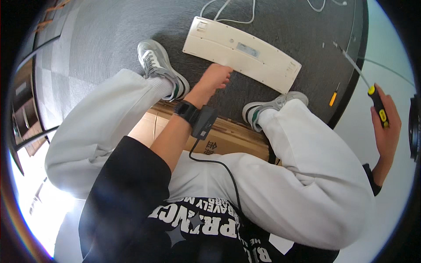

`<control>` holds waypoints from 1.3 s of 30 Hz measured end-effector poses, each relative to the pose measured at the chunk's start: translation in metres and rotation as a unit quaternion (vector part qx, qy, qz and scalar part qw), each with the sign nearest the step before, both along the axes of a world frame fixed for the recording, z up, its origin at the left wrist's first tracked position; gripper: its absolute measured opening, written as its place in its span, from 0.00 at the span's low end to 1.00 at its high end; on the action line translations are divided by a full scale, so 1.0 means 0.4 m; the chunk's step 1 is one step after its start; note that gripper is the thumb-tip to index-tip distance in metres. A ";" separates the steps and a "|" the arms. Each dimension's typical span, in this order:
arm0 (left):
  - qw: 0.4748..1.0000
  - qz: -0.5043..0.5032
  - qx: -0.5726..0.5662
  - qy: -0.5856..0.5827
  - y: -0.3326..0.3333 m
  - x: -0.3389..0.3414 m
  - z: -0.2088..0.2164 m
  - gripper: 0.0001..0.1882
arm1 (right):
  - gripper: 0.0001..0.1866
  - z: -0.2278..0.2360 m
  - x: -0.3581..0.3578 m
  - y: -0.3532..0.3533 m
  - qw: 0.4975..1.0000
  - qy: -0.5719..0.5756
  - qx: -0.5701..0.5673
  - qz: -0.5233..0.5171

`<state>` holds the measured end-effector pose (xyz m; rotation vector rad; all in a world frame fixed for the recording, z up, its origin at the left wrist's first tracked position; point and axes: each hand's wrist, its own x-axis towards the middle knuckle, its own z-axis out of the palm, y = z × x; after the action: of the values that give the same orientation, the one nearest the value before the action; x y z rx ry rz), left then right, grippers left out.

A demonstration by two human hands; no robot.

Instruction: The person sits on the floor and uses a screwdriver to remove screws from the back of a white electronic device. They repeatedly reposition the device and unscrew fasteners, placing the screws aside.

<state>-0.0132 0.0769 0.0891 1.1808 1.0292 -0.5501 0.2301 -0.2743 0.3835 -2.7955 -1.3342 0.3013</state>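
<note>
A cream-white keyboard (267,65) lies underside up on the dark floor in front of me, with a label and small screw holes on its back. My left hand (215,76) is at the keyboard's near edge, its fingers curled in. What those fingers hold, if anything, is hidden. Off to the right, my right hand (387,127) is closed round the black and yellow handle of a long-shafted screwdriver (378,105). The shaft points up and to the left, and its tip is apart from the keyboard.
A small orange-handled screwdriver (333,97) lies on the dark floor (315,87) to the keyboard's right. White cable (237,21) loops behind the keyboard. A cardboard box (245,147) is between my legs. My shoes (160,65) stand on either side.
</note>
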 end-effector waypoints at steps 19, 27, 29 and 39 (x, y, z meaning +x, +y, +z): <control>0.891 0.393 -0.228 -0.028 -0.062 0.059 -0.065 0.43 | 0.33 0.454 -0.245 0.353 0.971 -0.058 -0.164 0.163; 0.898 0.394 -0.194 0.028 -0.055 0.065 -0.113 0.28 | 0.32 0.322 -0.333 0.453 0.992 0.056 -0.054 0.095; 0.903 0.387 -0.182 0.030 -0.063 0.062 -0.129 0.25 | 0.31 0.273 -0.356 0.453 0.994 0.077 -0.037 0.069; 0.921 0.366 -0.120 -0.062 -0.083 0.050 -0.151 0.24 | 0.26 0.121 -0.415 0.438 0.981 0.193 -0.020 0.002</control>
<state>0.0066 0.0436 0.0286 0.5351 1.1629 -0.0007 0.0640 -0.0990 0.4321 -2.5799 -1.2497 0.8274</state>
